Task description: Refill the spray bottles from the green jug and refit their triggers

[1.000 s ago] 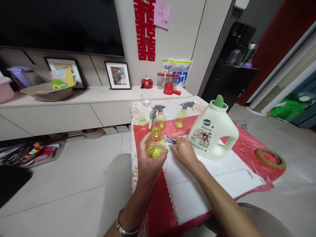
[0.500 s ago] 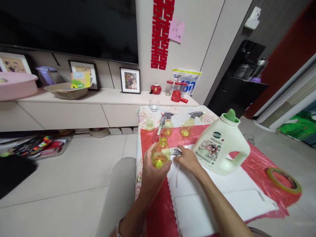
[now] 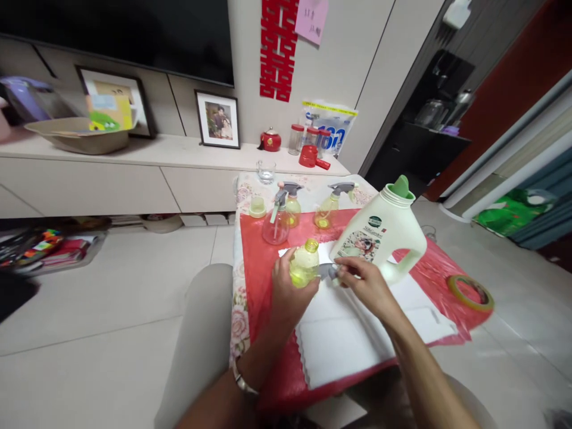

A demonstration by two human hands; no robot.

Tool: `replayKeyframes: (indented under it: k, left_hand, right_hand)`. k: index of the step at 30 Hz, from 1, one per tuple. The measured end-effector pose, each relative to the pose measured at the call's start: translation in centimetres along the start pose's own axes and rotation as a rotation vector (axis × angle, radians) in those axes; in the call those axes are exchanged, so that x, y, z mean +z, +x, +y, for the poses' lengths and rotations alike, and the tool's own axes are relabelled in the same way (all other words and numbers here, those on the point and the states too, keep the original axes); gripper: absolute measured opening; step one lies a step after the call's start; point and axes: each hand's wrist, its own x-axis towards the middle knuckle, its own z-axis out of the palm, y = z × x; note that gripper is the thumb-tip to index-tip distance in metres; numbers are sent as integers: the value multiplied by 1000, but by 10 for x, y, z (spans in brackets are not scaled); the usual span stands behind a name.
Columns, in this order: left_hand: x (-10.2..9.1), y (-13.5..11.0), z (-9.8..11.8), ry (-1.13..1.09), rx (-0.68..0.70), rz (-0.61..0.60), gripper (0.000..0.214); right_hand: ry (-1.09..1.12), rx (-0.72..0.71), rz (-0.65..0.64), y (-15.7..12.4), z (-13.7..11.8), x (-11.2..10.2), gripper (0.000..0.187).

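Observation:
My left hand is wrapped round a small yellow bottle, which has no top on its neck and some yellow liquid inside. Just right of it, my right hand pinches a grey spray head, its tube trailing down over the white cloth. Behind my right hand stands a large pale green detergent jug with a green spout in its mouth. Farther back are a clear spray bottle and two yellow spray bottles, one in the middle and one to the right.
A white cloth lies on red plastic sheeting over the table. A pale green cap and a glass cup sit at the back left. A tape roll rests at the right edge. A low cabinet runs behind.
My right hand has lifted the spray head off the white cloth. My left hand has shifted the yellow bottle slightly right, over the cloth. The whole view has also shifted.

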Motion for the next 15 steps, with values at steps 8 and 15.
replayKeyframes:
  k: [8, 15]
  left_hand:
    - [7, -2, -2, 29, 37, 14, 72]
    - [-5, 0, -2, -29, -27, 5, 71]
  right_hand:
    - [-425, 67, -4, -4, 5, 37, 40]
    - [-448, 3, 148, -4, -12, 12, 26]
